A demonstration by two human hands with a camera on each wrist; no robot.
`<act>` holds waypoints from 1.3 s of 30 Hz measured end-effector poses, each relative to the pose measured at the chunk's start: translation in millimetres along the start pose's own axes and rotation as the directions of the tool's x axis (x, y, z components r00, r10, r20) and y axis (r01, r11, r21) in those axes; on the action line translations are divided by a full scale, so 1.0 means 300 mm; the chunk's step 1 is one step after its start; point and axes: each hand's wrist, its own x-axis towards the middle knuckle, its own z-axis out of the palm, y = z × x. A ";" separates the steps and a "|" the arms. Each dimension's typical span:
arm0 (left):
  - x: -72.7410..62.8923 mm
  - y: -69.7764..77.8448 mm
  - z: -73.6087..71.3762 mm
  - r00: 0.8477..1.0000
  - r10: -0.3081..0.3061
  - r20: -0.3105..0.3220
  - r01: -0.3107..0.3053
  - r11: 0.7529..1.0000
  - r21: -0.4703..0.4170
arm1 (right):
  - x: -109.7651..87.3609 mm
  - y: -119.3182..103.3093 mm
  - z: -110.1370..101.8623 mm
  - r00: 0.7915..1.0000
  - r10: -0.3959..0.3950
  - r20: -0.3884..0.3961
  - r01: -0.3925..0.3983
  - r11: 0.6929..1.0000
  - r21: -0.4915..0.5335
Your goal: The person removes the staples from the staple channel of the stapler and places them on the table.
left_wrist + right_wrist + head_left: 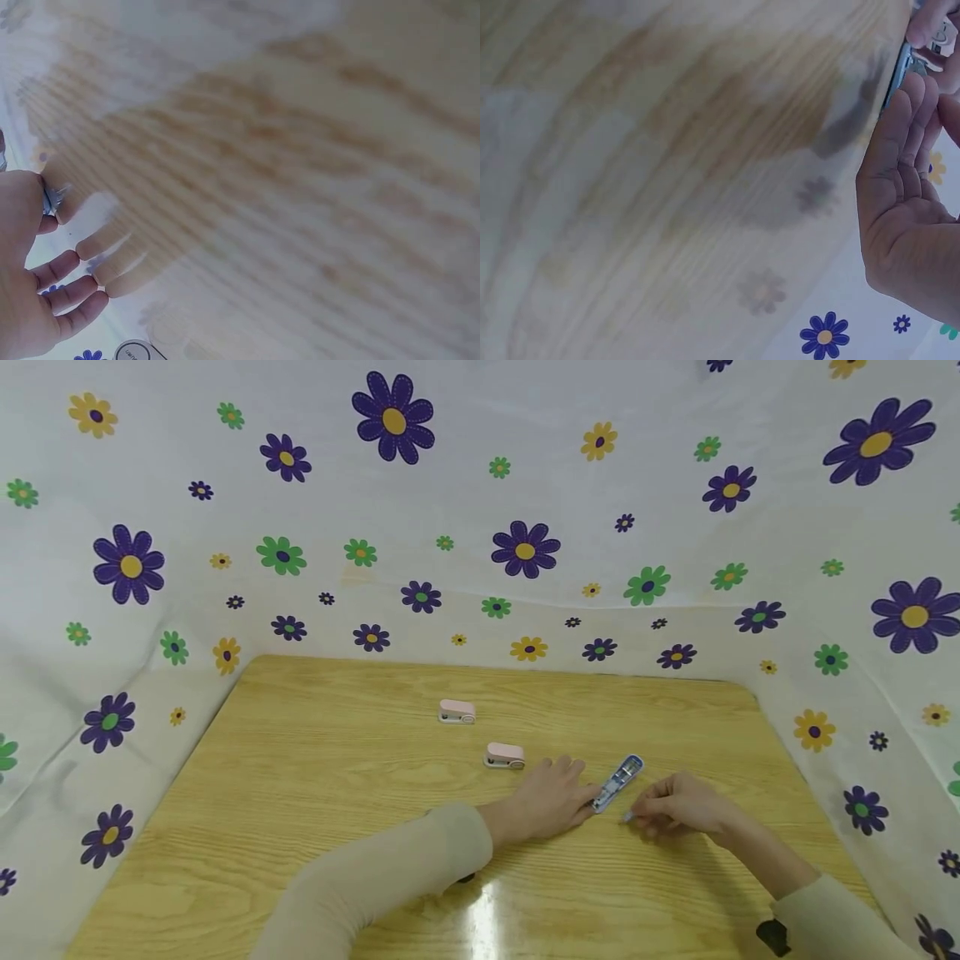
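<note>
A slim blue see-through device [619, 782], something like a clip dispenser, lies slanted on the wooden table with silvery parts inside. The left hand [551, 800] lies on the table and holds its near end between thumb and index finger, the other fingers spread. Just to the right, the right hand [678, 806] pinches a small silvery-blue piece [628, 817] close to the tabletop; its exact kind is too small to tell. In the left wrist view, a bit of the device [51, 198] shows between thumb and index finger. The right wrist view shows the device's edge [901, 71] beyond the right fingers.
Two small pink staplers stand on the table [315, 735]: one stapler [505, 756] just beyond the left hand, the other stapler [457, 711] farther back. A white cloth [450, 493] with printed flowers hangs behind the table and along both sides.
</note>
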 end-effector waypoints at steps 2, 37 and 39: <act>0.003 0.002 -0.003 1.000 0.000 0.012 0.000 1.000 0.000 | 0.002 0.015 0.010 1.000 -0.007 0.028 0.006 0.999 0.033; -0.226 -0.246 -0.021 0.998 0.058 -0.027 -0.062 0.980 -0.188 | 0.008 -0.116 0.134 0.913 -0.306 -0.270 0.205 0.916 -0.345; -0.257 -0.279 -0.017 0.998 0.036 -0.049 -0.047 0.972 -0.229 | 0.025 -0.131 0.156 0.877 -0.365 -0.312 0.215 0.879 -0.426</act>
